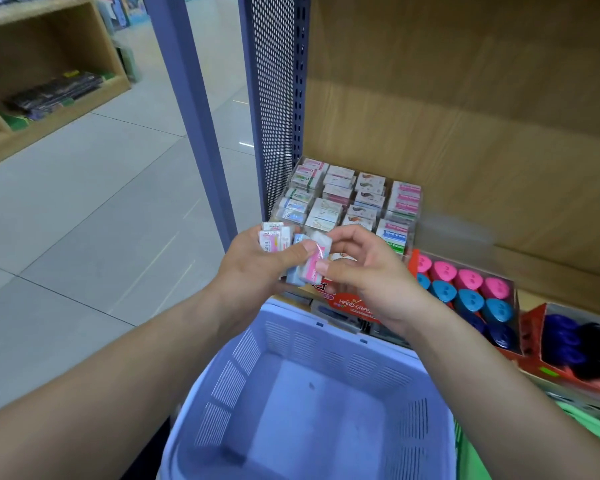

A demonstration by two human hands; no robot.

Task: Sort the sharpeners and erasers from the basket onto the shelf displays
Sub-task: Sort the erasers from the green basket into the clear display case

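My left hand (257,261) grips a bunch of small wrapped erasers (274,237) above the far rim of the lilac basket (291,393). My right hand (364,271) pinches one pink-and-white eraser (314,263) at the edge of that bunch, thumb and fingers curled on it. Just behind the hands, a clear tiered eraser display (347,199) stands on the wooden shelf, filled with rows of packs. To its right a red tray holds pink and blue sharpeners (465,289). The basket's floor shows no items.
A second red tray with dark blue and black sharpeners (582,344) sits at the far right. A blue perforated shelf upright (274,98) rises left of the display. A wooden shelf unit (42,74) stands across the tiled aisle. Something green (471,455) lies right of the basket.
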